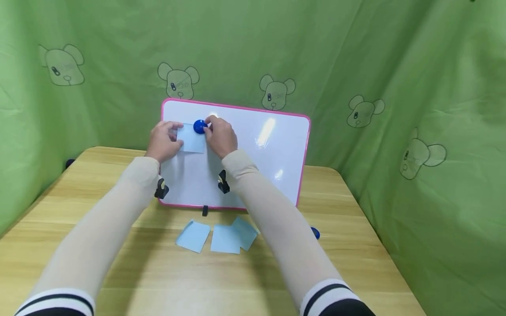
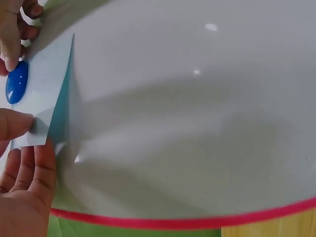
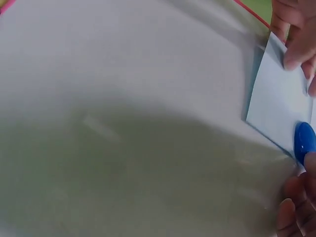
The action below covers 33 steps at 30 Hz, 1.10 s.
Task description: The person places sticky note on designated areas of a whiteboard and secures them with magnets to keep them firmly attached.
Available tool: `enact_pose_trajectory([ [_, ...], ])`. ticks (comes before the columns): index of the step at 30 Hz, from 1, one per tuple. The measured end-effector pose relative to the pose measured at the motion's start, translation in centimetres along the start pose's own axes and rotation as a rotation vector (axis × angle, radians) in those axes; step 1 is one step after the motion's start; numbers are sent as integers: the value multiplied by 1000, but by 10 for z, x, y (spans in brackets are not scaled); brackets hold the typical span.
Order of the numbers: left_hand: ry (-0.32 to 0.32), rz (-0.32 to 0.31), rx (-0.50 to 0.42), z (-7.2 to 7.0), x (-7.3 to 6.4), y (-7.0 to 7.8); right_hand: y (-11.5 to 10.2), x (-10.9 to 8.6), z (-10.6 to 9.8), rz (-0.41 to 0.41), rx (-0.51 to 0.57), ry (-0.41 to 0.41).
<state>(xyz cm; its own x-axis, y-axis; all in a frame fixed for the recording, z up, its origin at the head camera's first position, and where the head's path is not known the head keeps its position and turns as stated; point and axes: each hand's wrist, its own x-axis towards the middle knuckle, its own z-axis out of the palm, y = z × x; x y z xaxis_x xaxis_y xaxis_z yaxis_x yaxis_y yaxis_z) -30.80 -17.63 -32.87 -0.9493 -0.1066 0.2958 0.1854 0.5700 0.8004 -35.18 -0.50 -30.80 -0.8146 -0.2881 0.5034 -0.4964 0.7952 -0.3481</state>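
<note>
A light blue sticky note (image 1: pixel 191 141) lies against the upper left of a pink-framed whiteboard (image 1: pixel 253 162), its lower edge lifting off the surface. My left hand (image 1: pixel 163 141) pinches the note's left edge, thumb in front and fingers behind, as the left wrist view shows. At the note's upper right corner sits a round blue magnet (image 1: pixel 200 127). My right hand (image 1: pixel 221 136) holds that magnet by its right side between thumb and fingers. In the right wrist view the magnet (image 3: pixel 305 140) overlaps the note's corner (image 3: pixel 279 94).
Several loose blue notes (image 1: pixel 225 239) lie on the wooden table (image 1: pixel 170 281) before the board. Another blue magnet (image 1: pixel 315 232) rests right of my right forearm. A small black clip (image 1: pixel 205 210) is at the board's bottom edge. Green curtain (image 1: pixel 237 48) surrounds the table.
</note>
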Motion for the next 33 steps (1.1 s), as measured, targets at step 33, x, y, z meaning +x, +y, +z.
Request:
enact_pose_trajectory([
  [33, -57, 38, 38, -10, -24, -2, 59, -38, -45, 21, 8, -12],
])
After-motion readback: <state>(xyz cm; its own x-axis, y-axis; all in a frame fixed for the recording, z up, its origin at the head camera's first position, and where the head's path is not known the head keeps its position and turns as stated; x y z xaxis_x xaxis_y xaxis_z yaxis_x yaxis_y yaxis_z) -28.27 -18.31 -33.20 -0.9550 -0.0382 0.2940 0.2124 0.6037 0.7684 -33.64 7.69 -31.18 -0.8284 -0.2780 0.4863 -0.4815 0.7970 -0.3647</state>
